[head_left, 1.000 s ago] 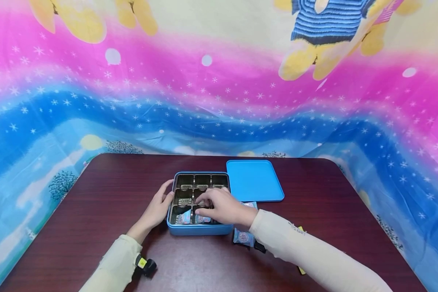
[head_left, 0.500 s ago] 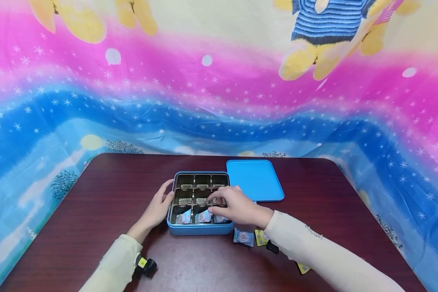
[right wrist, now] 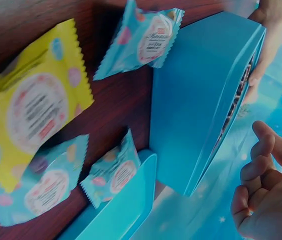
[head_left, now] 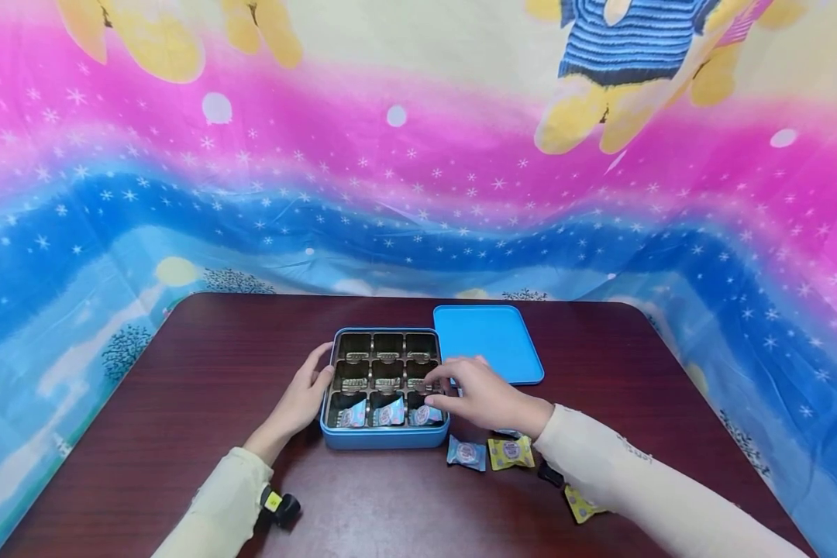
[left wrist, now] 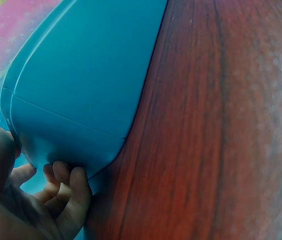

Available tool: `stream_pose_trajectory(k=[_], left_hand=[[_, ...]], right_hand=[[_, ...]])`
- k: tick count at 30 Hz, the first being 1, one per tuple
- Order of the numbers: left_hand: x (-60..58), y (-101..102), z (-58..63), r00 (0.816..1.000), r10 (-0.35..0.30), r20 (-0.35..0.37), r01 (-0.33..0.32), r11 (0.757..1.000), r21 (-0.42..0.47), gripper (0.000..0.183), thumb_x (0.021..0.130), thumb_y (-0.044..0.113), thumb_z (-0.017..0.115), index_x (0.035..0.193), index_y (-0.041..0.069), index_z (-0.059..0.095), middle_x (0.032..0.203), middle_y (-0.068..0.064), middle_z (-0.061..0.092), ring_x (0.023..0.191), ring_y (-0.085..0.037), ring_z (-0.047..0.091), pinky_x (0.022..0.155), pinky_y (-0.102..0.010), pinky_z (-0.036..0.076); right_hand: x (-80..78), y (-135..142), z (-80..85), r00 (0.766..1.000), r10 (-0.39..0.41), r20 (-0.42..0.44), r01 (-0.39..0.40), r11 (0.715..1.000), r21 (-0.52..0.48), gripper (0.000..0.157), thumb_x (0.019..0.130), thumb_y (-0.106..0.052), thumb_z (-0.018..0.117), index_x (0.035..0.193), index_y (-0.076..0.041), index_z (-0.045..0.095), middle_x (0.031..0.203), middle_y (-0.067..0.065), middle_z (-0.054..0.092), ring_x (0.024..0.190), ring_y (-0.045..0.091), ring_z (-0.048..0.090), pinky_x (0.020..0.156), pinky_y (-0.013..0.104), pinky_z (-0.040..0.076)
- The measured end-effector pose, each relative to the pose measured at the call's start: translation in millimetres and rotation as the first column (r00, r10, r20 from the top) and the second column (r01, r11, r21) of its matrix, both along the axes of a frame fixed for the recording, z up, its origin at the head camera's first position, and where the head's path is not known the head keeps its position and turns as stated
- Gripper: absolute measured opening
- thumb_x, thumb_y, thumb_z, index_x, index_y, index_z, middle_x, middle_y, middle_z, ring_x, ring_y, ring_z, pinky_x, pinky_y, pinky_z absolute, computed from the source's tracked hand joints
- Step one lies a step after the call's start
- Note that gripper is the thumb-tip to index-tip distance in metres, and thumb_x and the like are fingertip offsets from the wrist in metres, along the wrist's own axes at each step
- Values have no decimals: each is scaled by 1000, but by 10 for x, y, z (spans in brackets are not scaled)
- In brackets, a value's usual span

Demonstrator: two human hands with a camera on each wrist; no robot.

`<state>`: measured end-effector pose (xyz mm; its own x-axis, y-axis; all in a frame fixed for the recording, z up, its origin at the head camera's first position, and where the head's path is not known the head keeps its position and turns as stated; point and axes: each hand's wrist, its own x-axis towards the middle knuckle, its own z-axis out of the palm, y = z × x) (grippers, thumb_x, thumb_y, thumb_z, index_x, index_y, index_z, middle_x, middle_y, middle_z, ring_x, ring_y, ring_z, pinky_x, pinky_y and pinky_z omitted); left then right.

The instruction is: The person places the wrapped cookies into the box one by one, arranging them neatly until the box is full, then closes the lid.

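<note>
A blue tin with a dark divided insert stands on the table. Its front row of compartments holds three blue-wrapped candies, a left one, a middle one and a right one; the rows behind show bare compartments. My left hand holds the tin's left side, thumb at the rim, and in the left wrist view bent fingers press the wall. Over the tin's right edge, my right hand hovers with thumb and fingers spread apart; nothing shows between them in the right wrist view.
Right of the tin lie a blue-wrapped candy, a yellow one and another yellow one. More blue packets show in the right wrist view. The blue lid lies behind, against the tin's right side.
My right hand has moved rightward from over the middle of the tin to its right edge, uncovering the front-row candies and the yellow packets. The left hand stays on the tin.
</note>
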<state>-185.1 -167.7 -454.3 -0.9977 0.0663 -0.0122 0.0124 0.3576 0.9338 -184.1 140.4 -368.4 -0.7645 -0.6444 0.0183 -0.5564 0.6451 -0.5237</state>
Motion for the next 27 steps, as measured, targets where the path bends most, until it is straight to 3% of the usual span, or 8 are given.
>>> stream_pose_trajectory(k=[7, 13, 21, 27], left_hand=[[-3, 8, 4, 1000, 2, 0, -2, 1000, -19, 46, 110, 14, 38, 156, 13, 32, 103, -29, 70, 83, -20, 71, 72, -30, 57], [-4, 17, 7, 1000, 6, 10, -6, 1000, -19, 46, 110, 15, 38, 156, 15, 32, 103, -27, 70, 83, -19, 71, 73, -30, 57], [20, 4, 6, 1000, 7, 13, -7, 999, -44, 47, 111, 17, 38, 157, 15, 31, 107, -25, 70, 86, -20, 70, 73, -31, 56], [17, 0, -4, 1000, 9, 22, -9, 1000, -13, 49, 111, 18, 38, 158, 14, 29, 108, -28, 70, 89, -25, 72, 73, -32, 57]], right_hand=[[-12, 172, -24, 1000, -20, 16, 20, 1000, -5, 27, 98, -29, 68, 119, -13, 73, 80, -10, 52, 69, 8, 42, 75, 35, 28], [-39, 331, -86, 998, -34, 54, 37, 998, -46, 26, 98, -28, 67, 120, -14, 73, 81, -9, 55, 69, 10, 44, 63, 25, 36], [-30, 545, -162, 992, -42, 119, 52, 995, -81, 30, 101, -30, 64, 122, -10, 71, 86, -6, 57, 65, 15, 46, 59, 25, 40], [-3, 663, -161, 990, -37, 139, 51, 994, -98, 34, 101, -33, 63, 124, -9, 70, 84, -4, 56, 69, 15, 49, 64, 25, 43]])
